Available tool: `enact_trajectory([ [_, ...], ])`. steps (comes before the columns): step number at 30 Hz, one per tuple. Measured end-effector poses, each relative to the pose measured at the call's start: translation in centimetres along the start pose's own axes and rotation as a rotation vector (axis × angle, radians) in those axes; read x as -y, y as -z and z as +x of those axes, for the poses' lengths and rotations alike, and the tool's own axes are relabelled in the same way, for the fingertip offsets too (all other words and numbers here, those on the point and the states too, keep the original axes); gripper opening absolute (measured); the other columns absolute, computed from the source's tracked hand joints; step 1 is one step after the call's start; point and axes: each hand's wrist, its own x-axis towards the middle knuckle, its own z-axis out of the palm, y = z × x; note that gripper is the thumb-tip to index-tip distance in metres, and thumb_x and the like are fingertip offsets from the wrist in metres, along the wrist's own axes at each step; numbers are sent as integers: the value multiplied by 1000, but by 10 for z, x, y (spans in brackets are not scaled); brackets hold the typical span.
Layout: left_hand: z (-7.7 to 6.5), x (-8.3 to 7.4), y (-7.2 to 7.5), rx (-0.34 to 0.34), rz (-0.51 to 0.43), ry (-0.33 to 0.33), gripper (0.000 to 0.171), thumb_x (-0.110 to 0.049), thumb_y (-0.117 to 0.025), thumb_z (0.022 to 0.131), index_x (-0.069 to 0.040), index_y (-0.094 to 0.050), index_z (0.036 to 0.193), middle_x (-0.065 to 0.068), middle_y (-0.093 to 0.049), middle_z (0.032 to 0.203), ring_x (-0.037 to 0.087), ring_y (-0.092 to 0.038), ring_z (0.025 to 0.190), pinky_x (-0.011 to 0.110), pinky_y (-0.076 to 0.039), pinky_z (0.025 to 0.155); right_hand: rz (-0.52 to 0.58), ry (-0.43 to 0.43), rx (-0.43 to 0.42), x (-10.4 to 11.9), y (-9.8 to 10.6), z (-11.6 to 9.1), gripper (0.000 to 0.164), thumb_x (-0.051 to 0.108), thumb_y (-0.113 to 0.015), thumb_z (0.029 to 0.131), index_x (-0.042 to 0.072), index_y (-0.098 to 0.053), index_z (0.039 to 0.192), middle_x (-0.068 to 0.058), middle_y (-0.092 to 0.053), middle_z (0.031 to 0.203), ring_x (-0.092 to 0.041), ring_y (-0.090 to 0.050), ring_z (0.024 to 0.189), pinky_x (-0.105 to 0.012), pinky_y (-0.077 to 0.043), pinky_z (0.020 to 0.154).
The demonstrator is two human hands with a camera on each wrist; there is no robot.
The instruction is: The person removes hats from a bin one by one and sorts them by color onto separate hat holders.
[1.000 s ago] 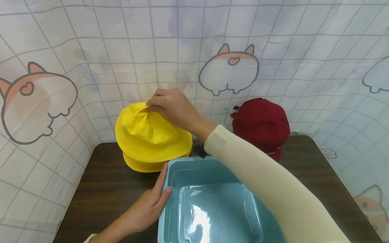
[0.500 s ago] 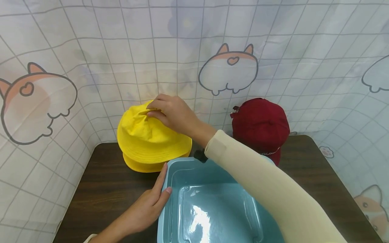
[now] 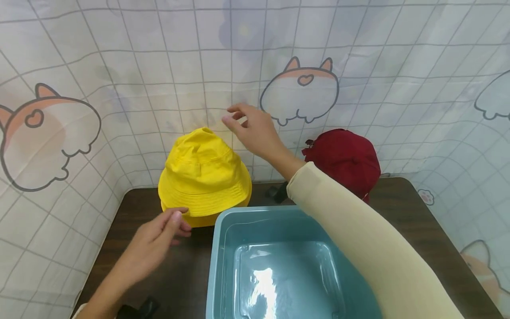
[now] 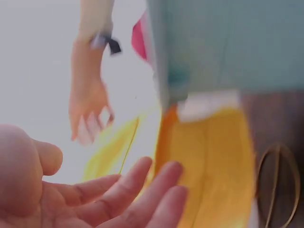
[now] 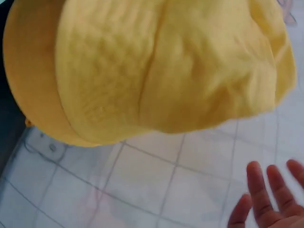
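A yellow bucket hat [image 3: 201,170] stands at the back left of the table, crown up, and a second yellow brim [image 3: 203,220] shows beneath its own. To the right of the crown my right hand [image 3: 255,130] is held in the air, apart from the hat and holding nothing. In the right wrist view its fingers are spread below the hat's crown [image 5: 204,71]. My left hand [image 3: 153,243] hovers at the hat's front left brim, its fingers loosely extended and nothing in them. The left wrist view is blurred; there the left fingers [image 4: 137,194] lie before the yellow cloth [image 4: 209,161].
A light blue plastic tub [image 3: 259,211] fills the table's front middle, close against the hats. A dark red cap [image 3: 346,161] rests at the back right, partly behind my right sleeve [image 3: 358,235]. Printed cloth [image 3: 159,53] walls the dark wooden table [image 3: 107,261].
My right hand has let go of the hat's crown and moved up and right. My left hand has left the tub's rim, moving left toward the brim. The hat now stands straighter.
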Motion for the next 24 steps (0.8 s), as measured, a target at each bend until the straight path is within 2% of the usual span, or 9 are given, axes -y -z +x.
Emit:
enact_trajectory([
  [3, 11, 9, 25, -108, 2, 32, 53, -46, -31, 111, -7, -57, 135, 11, -68, 106, 20, -69, 97, 31, -62, 79, 138, -202, 7, -9, 7, 2, 48, 54, -54, 102, 20, -60, 137, -3, -67, 125, -15, -70, 93, -33, -57, 85],
  [7, 27, 27, 51, -172, -47, 118, 62, -53, -27, 110, -3, -53, 137, 12, -64, 108, 11, -69, 93, 26, -61, 77, 269, -464, 64, -21, 13, 4, 62, 65, -51, 99, 18, -59, 138, -3, -68, 124, -17, -72, 90, -34, -55, 83],
  [11, 43, 47, 68, -152, -156, 181, 69, -56, -25, 108, 0, -48, 141, 5, -62, 112, 4, -69, 93, 25, -61, 78, 356, -688, 122, -37, 13, 7, 71, 71, -48, 96, 15, -59, 138, -2, -70, 122, -18, -71, 89, -29, -51, 75],
  [14, 55, 61, 72, -109, -194, 222, 73, -57, -24, 108, 3, -46, 143, 8, -62, 119, 6, -69, 95, 27, -61, 79, 427, -824, 151, -50, 7, 7, 72, 71, -46, 98, 12, -62, 136, -3, -71, 121, -17, -68, 84, -27, -48, 71],
  [18, 66, 75, 68, -27, -197, 296, 78, -60, -23, 107, 5, -47, 144, 13, -64, 124, 9, -69, 97, 28, -60, 80, 487, -942, 224, -64, -5, 2, 68, 66, -45, 101, 9, -63, 135, -5, -72, 121, -13, -63, 72, -25, -46, 69],
  [20, 69, 79, 66, 10, -223, 323, 78, -61, -25, 107, 5, -48, 142, 8, -68, 117, 10, -70, 97, 27, -59, 78, 491, -982, 288, -69, -11, -1, 65, 61, -46, 102, 7, -63, 135, -6, -72, 123, -10, -59, 65, -23, -44, 66],
  [24, 73, 81, 63, 41, -337, 332, 66, -57, -36, 107, 1, -54, 131, -7, -68, 98, 11, -70, 92, 26, -56, 73, 466, -1003, 480, -75, -19, -6, 56, 50, -48, 106, 5, -62, 137, -6, -72, 120, -6, -50, 55, -20, -37, 58],
])
